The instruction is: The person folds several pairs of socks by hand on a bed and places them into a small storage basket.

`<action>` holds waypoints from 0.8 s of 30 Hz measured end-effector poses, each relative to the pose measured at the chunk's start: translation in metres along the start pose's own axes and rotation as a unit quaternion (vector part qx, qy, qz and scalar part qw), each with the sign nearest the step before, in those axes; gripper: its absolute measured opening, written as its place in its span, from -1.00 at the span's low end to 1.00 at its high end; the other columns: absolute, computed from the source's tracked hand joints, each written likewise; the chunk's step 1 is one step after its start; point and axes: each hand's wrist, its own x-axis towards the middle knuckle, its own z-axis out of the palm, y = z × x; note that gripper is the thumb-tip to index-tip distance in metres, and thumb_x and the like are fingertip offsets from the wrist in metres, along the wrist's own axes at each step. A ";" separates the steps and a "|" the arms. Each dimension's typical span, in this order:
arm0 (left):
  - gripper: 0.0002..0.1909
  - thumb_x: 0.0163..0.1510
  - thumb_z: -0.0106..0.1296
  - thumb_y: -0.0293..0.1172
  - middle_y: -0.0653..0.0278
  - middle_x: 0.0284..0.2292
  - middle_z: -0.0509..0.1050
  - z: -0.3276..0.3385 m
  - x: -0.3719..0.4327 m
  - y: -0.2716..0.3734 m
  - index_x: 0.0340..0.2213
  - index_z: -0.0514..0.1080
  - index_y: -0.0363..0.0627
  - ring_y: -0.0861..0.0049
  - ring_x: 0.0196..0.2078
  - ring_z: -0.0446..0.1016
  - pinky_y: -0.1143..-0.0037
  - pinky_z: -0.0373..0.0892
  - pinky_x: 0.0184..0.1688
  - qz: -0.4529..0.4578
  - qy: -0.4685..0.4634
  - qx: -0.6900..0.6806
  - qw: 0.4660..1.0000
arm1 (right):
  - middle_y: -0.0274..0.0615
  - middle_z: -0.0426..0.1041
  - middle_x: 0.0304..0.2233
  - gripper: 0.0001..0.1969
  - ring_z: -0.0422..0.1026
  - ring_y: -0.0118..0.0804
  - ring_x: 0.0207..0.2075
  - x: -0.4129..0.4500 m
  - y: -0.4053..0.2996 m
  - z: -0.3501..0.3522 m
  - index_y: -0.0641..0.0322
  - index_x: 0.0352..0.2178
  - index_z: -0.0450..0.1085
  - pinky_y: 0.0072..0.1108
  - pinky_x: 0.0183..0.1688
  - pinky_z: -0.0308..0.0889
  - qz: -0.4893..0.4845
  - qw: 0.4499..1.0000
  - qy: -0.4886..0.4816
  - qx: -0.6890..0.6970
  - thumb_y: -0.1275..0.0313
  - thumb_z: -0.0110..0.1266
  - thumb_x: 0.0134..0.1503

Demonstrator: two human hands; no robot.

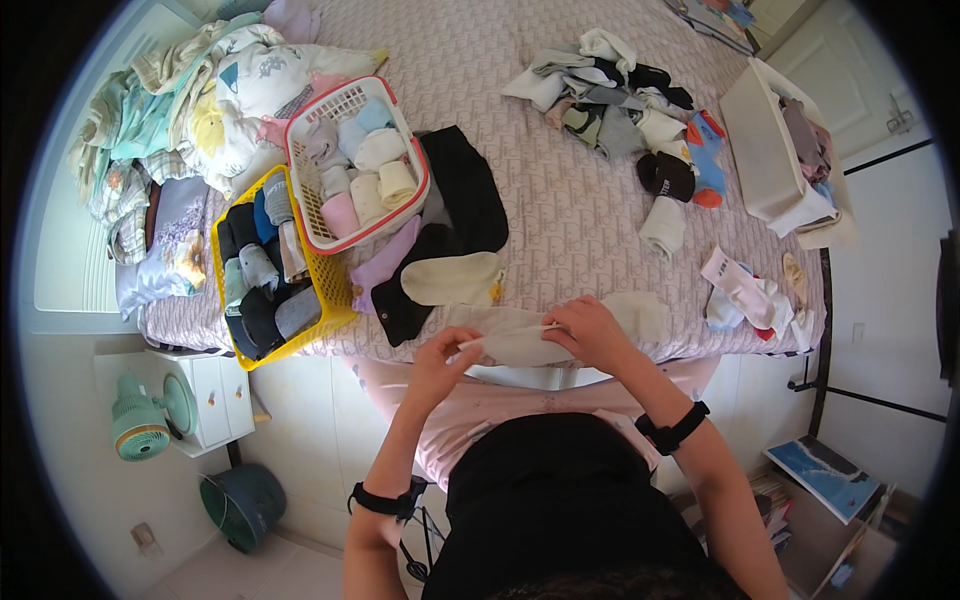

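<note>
Both hands hold a whitish, thin sock (517, 346) at the near edge of the bed. My left hand (448, 360) pinches its left part; my right hand (589, 330) grips its edge farther right. Another pale sock (637, 315) lies flat just beyond my right hand. A cream sock (450, 279) rests on black fabric (469, 187) beyond my left hand, beside a lilac sock (386, 259). Rolled socks fill a white basket with a red rim (420, 180) and a yellow basket (330, 292). A loose heap of socks (607, 97) lies farther back.
A white fabric bin (757, 150) with clothes stands at the right. Near it lie a pink sock (739, 285) and other small socks. Bedding and clothes (187, 112) are piled at the left. A green fan (142, 420) and a dark bucket (244, 506) are below left.
</note>
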 end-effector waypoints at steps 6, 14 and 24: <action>-0.84 0.02 0.14 -0.43 0.36 -0.57 0.38 0.008 0.012 -0.014 -0.38 0.42 -0.26 0.74 -0.54 0.28 0.68 0.24 -0.46 -0.160 0.154 0.027 0.975 | -0.19 0.41 -0.62 -0.86 0.41 -0.15 -0.48 0.005 0.011 0.011 0.14 -0.46 0.40 -0.40 -0.26 0.24 0.034 0.997 0.022 -0.066 0.32 0.13 0.00; -0.65 -0.12 0.22 -0.47 0.20 -0.36 0.33 0.020 0.018 -0.024 -0.26 0.38 -0.23 0.51 -0.39 0.32 0.50 0.28 -0.37 -0.013 0.202 0.211 0.956 | -0.22 0.43 -0.57 -0.79 0.44 -0.19 -0.42 -0.003 0.023 0.038 0.11 -0.40 0.34 -0.32 -0.24 0.23 0.015 0.984 0.046 -0.171 0.28 0.13 -0.04; -0.81 -0.24 0.16 -0.58 0.17 -0.25 0.32 0.013 0.016 -0.030 -0.50 0.37 -0.19 0.32 -0.20 0.35 0.46 0.31 -0.18 0.020 0.182 0.274 0.944 | -0.32 0.45 -0.43 -0.75 0.39 -0.29 -0.25 -0.071 0.058 -0.028 0.06 -0.45 0.40 -0.35 -0.13 0.13 0.122 0.952 -0.012 -0.279 0.23 0.21 -0.17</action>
